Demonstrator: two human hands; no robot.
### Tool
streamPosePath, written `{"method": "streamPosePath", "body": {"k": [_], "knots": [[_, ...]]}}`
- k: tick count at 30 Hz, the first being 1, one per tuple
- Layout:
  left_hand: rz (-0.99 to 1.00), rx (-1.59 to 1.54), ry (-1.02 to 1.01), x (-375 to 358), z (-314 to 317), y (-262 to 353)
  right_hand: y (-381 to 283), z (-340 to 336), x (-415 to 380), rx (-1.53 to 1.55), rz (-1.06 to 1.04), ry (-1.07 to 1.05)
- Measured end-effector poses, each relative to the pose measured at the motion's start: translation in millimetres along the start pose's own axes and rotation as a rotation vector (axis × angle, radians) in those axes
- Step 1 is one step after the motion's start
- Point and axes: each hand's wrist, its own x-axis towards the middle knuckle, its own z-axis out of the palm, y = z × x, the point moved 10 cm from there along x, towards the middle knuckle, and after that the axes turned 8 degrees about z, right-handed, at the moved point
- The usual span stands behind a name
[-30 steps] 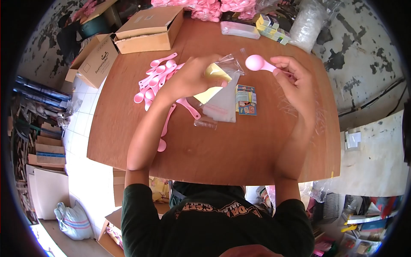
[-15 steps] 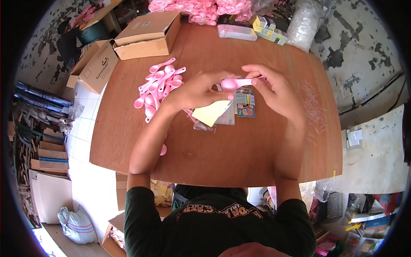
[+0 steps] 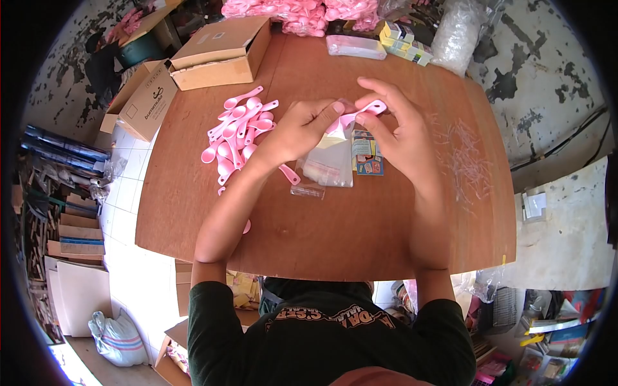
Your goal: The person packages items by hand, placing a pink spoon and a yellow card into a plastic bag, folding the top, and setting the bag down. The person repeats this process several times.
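A pink measuring spoon is held between my hands, its handle pinched by the thumb and fingers of my right hand. My left hand is closed at the spoon's bowl end, with thin clear plastic showing at its fingertips, apparently a small bag. A bit of yellow paper peeks out just below. Under the hands lie clear plastic bags and printed cards. Left of my left hand is a heap of pink spoons, with one loose spoon near my wrist.
Thin clear strips are scattered at the table's right. A cardboard box, a flat plastic pack, stacked yellow boxes and bagged pink items line the far edge. Another person is at the upper left.
The spoon has turned: its bowl now points down toward my left hand, its handle up to the right. The yellow paper, large before, is mostly hidden now, uncovering the clear bags.
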Motion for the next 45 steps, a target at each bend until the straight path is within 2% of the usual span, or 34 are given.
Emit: {"method": "streamPosePath", "body": {"k": [2, 4, 5, 7, 8, 11, 13, 14, 18, 20, 24, 27, 29, 30, 32, 36, 38, 39, 41, 43, 45], "knots": [[0.033, -0.085, 0.085, 0, -5, 6, 0, 5, -2, -0.018, -0.017, 0.003], [0.006, -0.144, 0.072, -1, -1, 7, 6, -11, -8, 0.11, -0.009, 0.223], [-0.022, -0.203, 0.06, -1, 1, 5, 6, -13, -6, 0.11, -0.01, 0.222], [-0.033, -0.188, 0.053, -2, 0, 4, -25, -7, -8, -0.175, -0.272, 0.166], [-0.043, -0.173, 0.046, -2, 0, 3, -28, -6, -8, -0.175, -0.272, 0.166], [-0.058, -0.186, 0.017, -4, 5, 2, -29, 2, -6, -0.232, -0.247, 0.129], [-0.014, -0.177, 0.0, -3, 8, 7, -5, -3, 0, -0.017, -0.044, 0.139], [0.029, -0.169, -0.015, -3, 10, 11, 15, 1, 1, 0.188, 0.116, 0.087], [-0.067, -0.312, -0.086, -5, 21, 7, 15, -3, 0, 0.076, 0.046, 0.085], [0.055, -0.069, -0.102, -3, 21, 23, 12, -6, -1, 0.06, 0.033, 0.094], [-0.006, -0.213, 0.011, -3, 19, 8, 7, -7, 0, 0.079, 0.035, 0.072], [0.002, -0.067, 0.053, -2, 11, 11, 6, -8, 1, 0.048, 0.016, 0.036], [0.004, -0.065, 0.086, -3, 10, 12, -9, -13, 0, -0.078, -0.143, 0.086], [0.005, -0.065, 0.086, -4, 10, 13, -10, -15, 0, -0.078, -0.144, 0.087], [-0.037, -0.055, 0.031, -5, 15, 10, -17, -4, -2, -0.269, -0.202, -0.017], [-0.01, 0.022, 0.0, -5, 18, 22, -12, -1, -4, -0.304, -0.166, -0.026], [-0.08, 0.215, -0.12, -7, 21, 27, -21, 5, -8, -0.43, -0.271, -0.044], [-0.08, 0.215, -0.123, -8, 22, 25, -23, 6, -10, -0.431, -0.269, -0.042], [0.138, 0.238, -0.126, -6, 28, 41, -22, 14, -14, -0.537, -0.204, -0.082], [0.162, 0.263, -0.145, -7, 30, 45, -25, 15, -16, -0.603, -0.245, -0.063], [0.097, 0.406, -0.228, -8, 32, 42, -14, 14, -14, -0.613, -0.115, -0.122]]}}
